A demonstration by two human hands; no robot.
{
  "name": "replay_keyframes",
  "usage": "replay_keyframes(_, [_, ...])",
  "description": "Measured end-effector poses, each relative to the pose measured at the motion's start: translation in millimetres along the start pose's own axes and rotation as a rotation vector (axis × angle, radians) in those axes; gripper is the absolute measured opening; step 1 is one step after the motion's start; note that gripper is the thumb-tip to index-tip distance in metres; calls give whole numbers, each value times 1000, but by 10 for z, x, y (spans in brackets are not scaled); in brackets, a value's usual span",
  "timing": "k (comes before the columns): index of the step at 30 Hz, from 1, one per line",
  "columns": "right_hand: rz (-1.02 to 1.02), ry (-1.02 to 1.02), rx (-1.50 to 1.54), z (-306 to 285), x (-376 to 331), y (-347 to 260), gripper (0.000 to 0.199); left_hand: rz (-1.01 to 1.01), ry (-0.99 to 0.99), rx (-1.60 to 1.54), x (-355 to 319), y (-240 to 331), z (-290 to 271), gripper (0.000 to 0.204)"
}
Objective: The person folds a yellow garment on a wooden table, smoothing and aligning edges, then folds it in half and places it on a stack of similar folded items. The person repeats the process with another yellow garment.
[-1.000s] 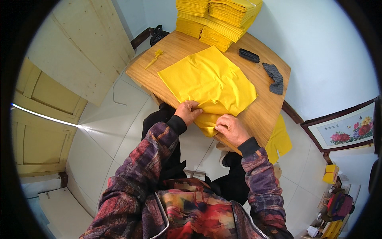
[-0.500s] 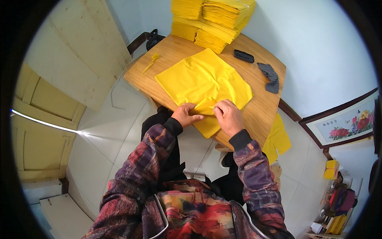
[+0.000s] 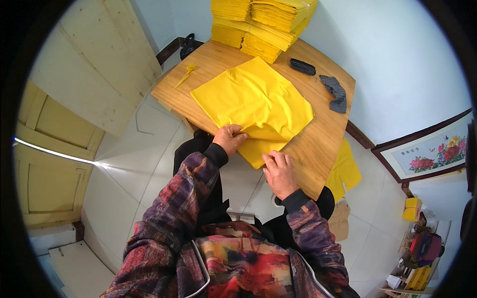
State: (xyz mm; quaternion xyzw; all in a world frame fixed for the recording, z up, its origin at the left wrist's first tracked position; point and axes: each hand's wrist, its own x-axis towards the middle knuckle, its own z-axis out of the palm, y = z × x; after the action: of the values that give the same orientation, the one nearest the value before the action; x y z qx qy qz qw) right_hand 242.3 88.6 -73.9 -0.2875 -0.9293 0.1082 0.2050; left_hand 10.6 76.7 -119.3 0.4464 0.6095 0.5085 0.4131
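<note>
A large yellow sheet point(image 3: 253, 97) lies spread on the wooden table point(image 3: 325, 134), its near edge lifted and folded over. My left hand point(image 3: 229, 137) pinches that near edge from the left. Flat on the sheet's lower folded part near the table's front edge lies my right hand point(image 3: 279, 171), fingers pressing down. Both forearms, in dark patterned sleeves, come up from the lower edge.
Tall stacks of folded yellow sheets point(image 3: 263, 22) stand at the table's far side. A dark oblong object point(image 3: 302, 66) and a dark grey glove-like item point(image 3: 335, 92) lie at the right. A small yellow scrap point(image 3: 186, 74) lies far left. More yellow sheets point(image 3: 344, 171) hang below the table's right side.
My right hand has slid back toward me along the sheet to its near folded edge. My left hand stays gripping the edge. The view has shifted slightly.
</note>
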Motion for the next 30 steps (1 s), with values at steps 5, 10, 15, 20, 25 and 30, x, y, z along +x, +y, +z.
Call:
replay_keyframes(5, [32, 32, -15, 80, 7, -25, 37, -16, -8, 59, 29, -43, -22, 15])
replay_keyframes(10, [-16, 84, -23, 109, 45, 10, 29, 6, 1, -14, 42, -111, -1, 15])
replay_keyframes(15, [-29, 122, 37, 111, 128, 82, 16, 32, 1, -29, 41, -119, 7, 14])
replay_keyframes(20, [-11, 63, 145, 47, 188, 144, 11, 48, 1, 28, 35, -94, -10, 14])
replay_keyframes(25, [63, -49, 249, -29, 257, 195, 10, 57, 4, 32, 36, -96, -13, 14])
replay_keyframes(30, [95, -170, 345, -110, 334, 249, 8, 61, -5, 32, 40, -101, -18, 14])
